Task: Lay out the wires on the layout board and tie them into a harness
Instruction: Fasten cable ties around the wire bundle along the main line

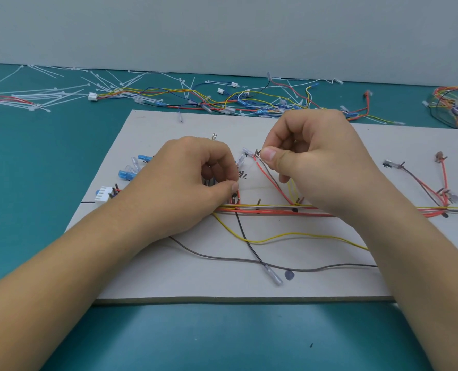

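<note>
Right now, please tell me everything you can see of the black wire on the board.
The black wire is thin and slack. It leaves the main bundle below the left hand, runs diagonally down the layout board, crossing a yellow wire and a grey wire, and ends in a clear sleeved terminal lying flat.

Both bare forearms reach in from the lower corners and converge toward the middle, wrists held low. The left hand [195, 180] is palm down with its fingers curled under, thumb and forefinger tips meeting in a pinch on the wire bundle [262, 209]. The right hand [321, 162] sits slightly farther forward, knuckles up, thumb pressed against the bent forefinger, pinching the top end of a red wire [268, 178]. The hands are near each other but apart.
</note>
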Action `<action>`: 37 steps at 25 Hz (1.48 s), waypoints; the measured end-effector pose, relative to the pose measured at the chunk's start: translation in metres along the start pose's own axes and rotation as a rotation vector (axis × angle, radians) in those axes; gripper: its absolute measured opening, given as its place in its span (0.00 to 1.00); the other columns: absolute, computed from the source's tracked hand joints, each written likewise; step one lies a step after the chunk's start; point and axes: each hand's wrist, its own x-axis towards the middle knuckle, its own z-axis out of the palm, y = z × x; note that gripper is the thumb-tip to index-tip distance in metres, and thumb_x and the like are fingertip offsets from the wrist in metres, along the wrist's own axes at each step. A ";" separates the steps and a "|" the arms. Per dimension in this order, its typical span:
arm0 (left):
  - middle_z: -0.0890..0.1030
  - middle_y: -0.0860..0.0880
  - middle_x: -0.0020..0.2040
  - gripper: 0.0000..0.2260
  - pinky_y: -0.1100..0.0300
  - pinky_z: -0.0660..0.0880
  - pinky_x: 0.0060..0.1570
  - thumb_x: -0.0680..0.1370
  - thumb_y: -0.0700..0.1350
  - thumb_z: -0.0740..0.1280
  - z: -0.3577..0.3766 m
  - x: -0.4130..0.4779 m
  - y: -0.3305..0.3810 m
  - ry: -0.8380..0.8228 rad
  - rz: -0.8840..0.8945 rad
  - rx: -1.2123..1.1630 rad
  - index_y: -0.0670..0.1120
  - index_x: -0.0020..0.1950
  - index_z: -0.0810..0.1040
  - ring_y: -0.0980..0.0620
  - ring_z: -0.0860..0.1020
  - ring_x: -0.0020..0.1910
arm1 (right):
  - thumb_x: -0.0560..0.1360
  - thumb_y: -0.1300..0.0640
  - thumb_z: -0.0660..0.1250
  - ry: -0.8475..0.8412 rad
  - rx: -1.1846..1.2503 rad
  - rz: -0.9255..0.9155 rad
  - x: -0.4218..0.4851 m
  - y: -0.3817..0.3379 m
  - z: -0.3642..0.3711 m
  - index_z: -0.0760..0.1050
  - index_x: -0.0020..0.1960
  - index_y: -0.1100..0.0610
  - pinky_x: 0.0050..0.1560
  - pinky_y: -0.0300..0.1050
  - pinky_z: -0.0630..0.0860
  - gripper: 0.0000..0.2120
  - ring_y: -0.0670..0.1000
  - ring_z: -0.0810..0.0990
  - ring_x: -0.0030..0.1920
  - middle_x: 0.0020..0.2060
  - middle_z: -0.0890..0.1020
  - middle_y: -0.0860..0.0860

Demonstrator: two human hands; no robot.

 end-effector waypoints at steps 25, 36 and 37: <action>0.83 0.53 0.34 0.06 0.72 0.69 0.30 0.74 0.41 0.75 -0.002 0.001 0.006 -0.011 -0.048 0.009 0.50 0.38 0.84 0.63 0.73 0.27 | 0.75 0.63 0.71 0.056 -0.017 -0.036 -0.005 -0.005 0.002 0.75 0.35 0.50 0.29 0.37 0.70 0.13 0.46 0.76 0.29 0.24 0.76 0.40; 0.83 0.53 0.34 0.06 0.71 0.70 0.30 0.74 0.41 0.74 -0.001 0.000 0.007 0.003 -0.070 -0.015 0.50 0.37 0.84 0.60 0.75 0.30 | 0.75 0.63 0.70 0.070 0.004 -0.035 -0.006 -0.006 0.003 0.75 0.36 0.50 0.30 0.37 0.70 0.13 0.46 0.76 0.30 0.26 0.77 0.41; 0.83 0.53 0.34 0.06 0.71 0.70 0.30 0.74 0.41 0.74 -0.001 0.000 0.007 0.001 -0.065 -0.009 0.50 0.38 0.84 0.60 0.76 0.31 | 0.75 0.63 0.70 0.067 0.003 -0.029 -0.005 -0.006 0.003 0.75 0.35 0.50 0.30 0.39 0.71 0.13 0.46 0.76 0.30 0.26 0.77 0.42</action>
